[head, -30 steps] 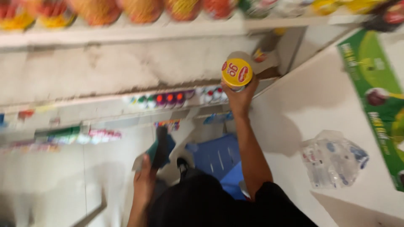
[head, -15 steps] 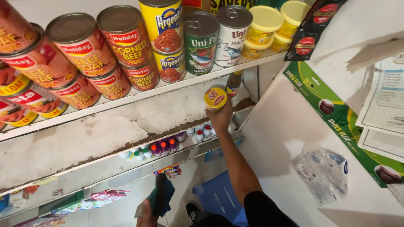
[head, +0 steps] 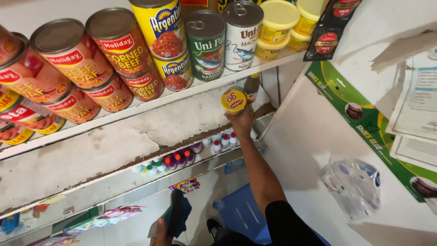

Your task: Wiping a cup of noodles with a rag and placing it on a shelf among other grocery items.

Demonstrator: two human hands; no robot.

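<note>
The right hand [head: 241, 122] is pinching one yellow-lidded jar [head: 234, 101], its body hidden, while the half-cropped left hand [head: 160, 232] is clutching one dark green cloth [head: 178, 215]

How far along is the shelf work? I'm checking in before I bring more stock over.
Done: the top shelf already stands full of cans and yellow tubs. In hand: the right hand holds a yellow-lidded jar over the worn middle shelf, beside a dark bottle; the left hand holds a dark cloth low down. Left: most of that middle shelf holds nothing.
</note>
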